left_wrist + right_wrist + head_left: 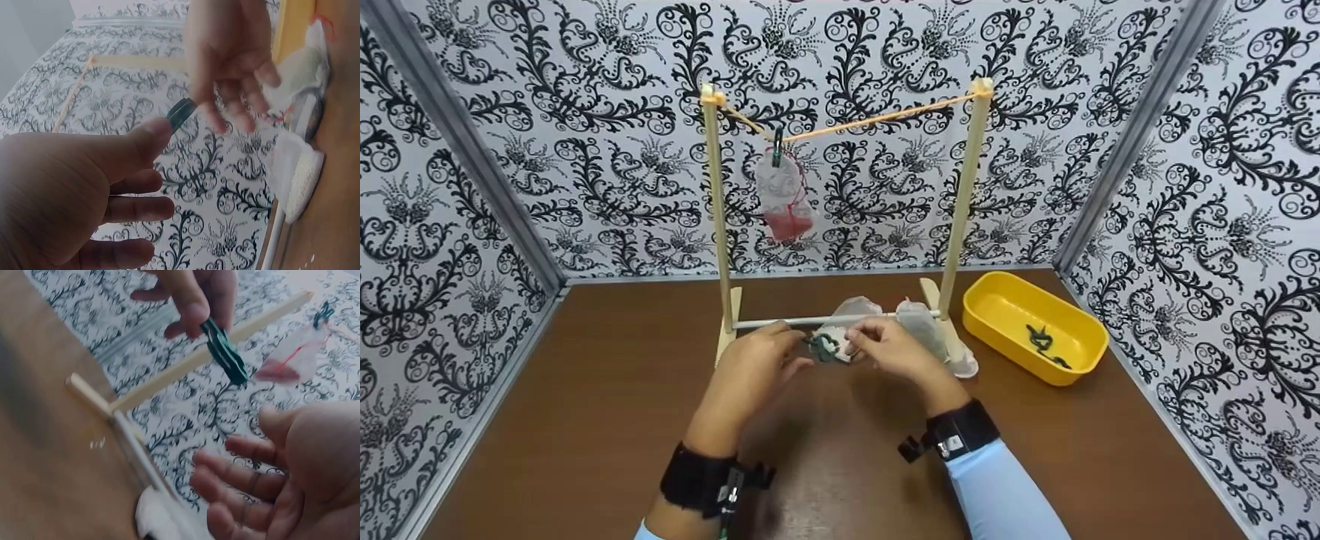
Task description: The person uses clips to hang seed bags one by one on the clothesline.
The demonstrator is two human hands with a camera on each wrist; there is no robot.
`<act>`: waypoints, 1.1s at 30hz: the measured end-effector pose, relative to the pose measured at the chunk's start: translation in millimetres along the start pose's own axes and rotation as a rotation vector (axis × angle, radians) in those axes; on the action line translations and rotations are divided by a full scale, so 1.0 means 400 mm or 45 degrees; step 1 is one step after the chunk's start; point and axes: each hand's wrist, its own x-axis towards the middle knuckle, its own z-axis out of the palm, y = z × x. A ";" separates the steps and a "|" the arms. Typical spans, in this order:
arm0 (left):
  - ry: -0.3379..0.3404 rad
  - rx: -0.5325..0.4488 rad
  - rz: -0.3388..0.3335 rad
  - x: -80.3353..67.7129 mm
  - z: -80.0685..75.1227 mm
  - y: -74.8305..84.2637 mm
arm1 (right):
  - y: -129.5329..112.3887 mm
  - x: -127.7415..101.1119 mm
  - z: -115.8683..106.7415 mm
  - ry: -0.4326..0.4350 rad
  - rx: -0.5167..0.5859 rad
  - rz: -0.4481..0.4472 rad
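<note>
- Over the middle of the worktop (585,420), the left hand (761,361) pinches a dark green clip (232,363) in the air between both hands; that grip is firm between thumb and fingers.
- The right hand (896,351) faces it with loose, spread fingers, its grip released.
- At 11 o'clock from the hands, a pouch with red contents (778,187) hangs from the orange cord (885,118) by a similar clip (778,146).
- The step in hand looks like readying this clip for another pouch.
- The next move probably calls for the right hand to take up the pale-filled pouch (304,177), lying just beyond at 12 o'clock, and meet the clip with its edge.
- More clips (1040,337) lie in the yellow tray (1012,356) at 3 o'clock.
</note>
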 end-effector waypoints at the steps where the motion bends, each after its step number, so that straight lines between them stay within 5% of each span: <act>1: 0.016 -0.003 -0.003 -0.001 0.002 -0.004 | 0.012 0.004 0.002 0.021 -0.033 0.020; 5: 0.087 -0.012 0.000 -0.006 0.007 -0.020 | 0.055 0.018 0.015 0.130 -0.120 0.150; 12: 0.198 0.047 0.015 -0.012 0.011 -0.035 | 0.090 0.032 0.030 0.253 -0.058 0.329; 25: 0.217 0.081 0.004 -0.013 0.009 -0.039 | 0.092 0.058 0.060 0.430 0.277 0.342; 33: 0.230 0.074 0.012 -0.012 0.004 -0.044 | 0.084 0.097 0.063 0.508 0.365 0.345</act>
